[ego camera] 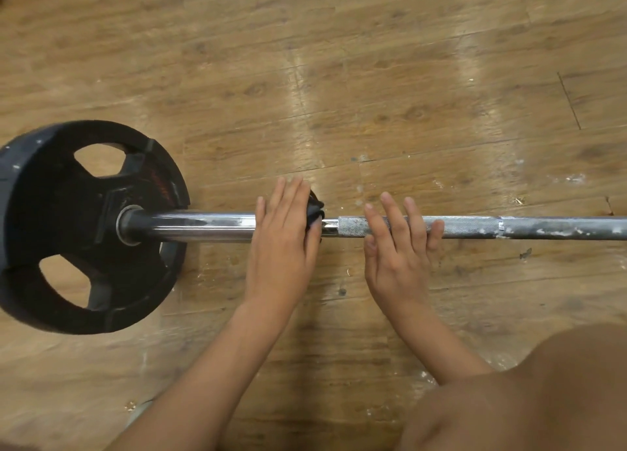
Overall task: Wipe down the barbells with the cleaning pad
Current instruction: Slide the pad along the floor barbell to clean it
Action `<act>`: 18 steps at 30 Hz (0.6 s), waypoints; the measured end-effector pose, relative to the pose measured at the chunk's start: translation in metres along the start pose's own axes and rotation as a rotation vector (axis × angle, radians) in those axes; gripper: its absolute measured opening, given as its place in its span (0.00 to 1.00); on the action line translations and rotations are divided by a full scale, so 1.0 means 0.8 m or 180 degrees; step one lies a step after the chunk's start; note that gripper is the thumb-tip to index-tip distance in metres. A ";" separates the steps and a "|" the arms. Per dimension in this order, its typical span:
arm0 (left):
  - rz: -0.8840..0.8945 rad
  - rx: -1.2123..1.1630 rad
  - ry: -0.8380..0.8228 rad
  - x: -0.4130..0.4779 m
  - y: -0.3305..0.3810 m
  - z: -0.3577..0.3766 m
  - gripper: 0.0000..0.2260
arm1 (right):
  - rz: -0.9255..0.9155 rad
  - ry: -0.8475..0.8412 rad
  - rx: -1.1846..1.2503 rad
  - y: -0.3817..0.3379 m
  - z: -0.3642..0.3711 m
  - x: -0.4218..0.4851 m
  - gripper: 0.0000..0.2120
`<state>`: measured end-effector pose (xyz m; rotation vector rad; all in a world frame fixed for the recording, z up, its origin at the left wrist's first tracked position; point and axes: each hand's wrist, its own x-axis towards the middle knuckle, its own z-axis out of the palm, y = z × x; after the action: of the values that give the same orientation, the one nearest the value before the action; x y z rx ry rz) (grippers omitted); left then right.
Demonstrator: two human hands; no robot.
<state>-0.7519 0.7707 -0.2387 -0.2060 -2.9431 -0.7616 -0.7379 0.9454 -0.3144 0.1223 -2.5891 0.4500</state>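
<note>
A steel barbell (529,227) lies across the wooden floor, with a black weight plate (51,220) on its left sleeve (203,226). My left hand (283,240) lies flat over the sleeve's inner end, fingers straight, pressing a dark cleaning pad (315,207) onto the metal. Only a crumpled edge of the pad shows past my fingers. My right hand (398,243) rests on the knurled shaft just to the right, fingers straight and spread. White smears mark the shaft further right.
The wooden plank floor (339,77) carries white specks and scuffs around the bar. My bare knee (529,393) fills the bottom right corner.
</note>
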 end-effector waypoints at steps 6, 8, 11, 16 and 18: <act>0.0269 0.0199 0.0021 -0.008 -0.010 0.002 0.24 | 0.0125 -0.0363 -0.0007 -0.001 -0.008 0.018 0.20; 0.0323 0.0224 -0.0032 0.033 -0.011 -0.001 0.21 | 0.0140 -0.0446 0.0000 -0.001 -0.010 0.025 0.20; 0.0218 0.0057 0.0054 0.052 -0.014 0.000 0.20 | 0.0195 -0.0603 0.0049 -0.001 -0.015 0.039 0.20; 0.0611 0.0406 0.0376 0.016 -0.028 0.025 0.26 | 0.0219 -0.0850 0.0076 0.000 -0.017 0.061 0.20; 0.0611 0.0605 0.0556 0.046 -0.026 0.026 0.25 | 0.0220 -0.0939 0.0087 0.001 -0.016 0.072 0.20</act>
<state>-0.7930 0.7668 -0.2623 -0.3789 -2.7570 -0.4470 -0.7823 0.9506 -0.2758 0.1166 -2.8841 0.5271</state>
